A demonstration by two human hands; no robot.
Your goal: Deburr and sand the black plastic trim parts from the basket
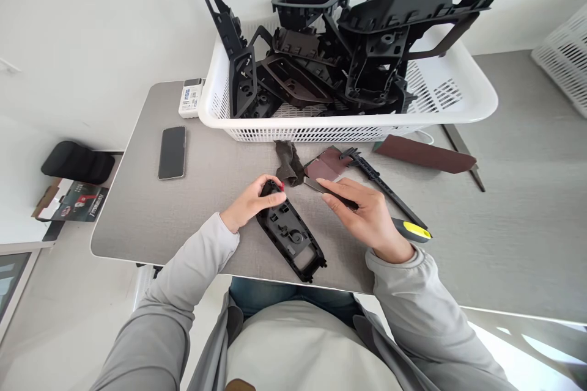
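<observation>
- Grey surface [128, 208] backed by a white wall [114, 24]; large white basket [367, 124] stands toward the wall side.
- Black case [77, 162] on a printed box [71, 203], off the surface, well left of the basket.
- Counted left of the basket: one phone [172, 153]; one small white box [189, 101], just beside the rim.
- Well right of it: one smaller white crate [564, 55], partly in view.
- In front of it: one dark cloth [288, 162], one caliper [385, 186], one yellow-and-black handle [415, 231], one metal bar [453, 136]. Brown sheets [426, 154] at two spots, layers unclear.
- Inside it: black plastic parts [298, 79], too tangled to count.
- One black panel [293, 235] before the basket, over the surface, lying aslant.
- Left hand [250, 203]: fingers closed on the panel's end nearer the basket; something red [283, 186] at the fingertips, too small to identify.
- Right hand [362, 211]: fingers pinched on one flat metal blade [337, 193], its tip toward the left hand. Panel lies left of these fingers, apart from them.
</observation>
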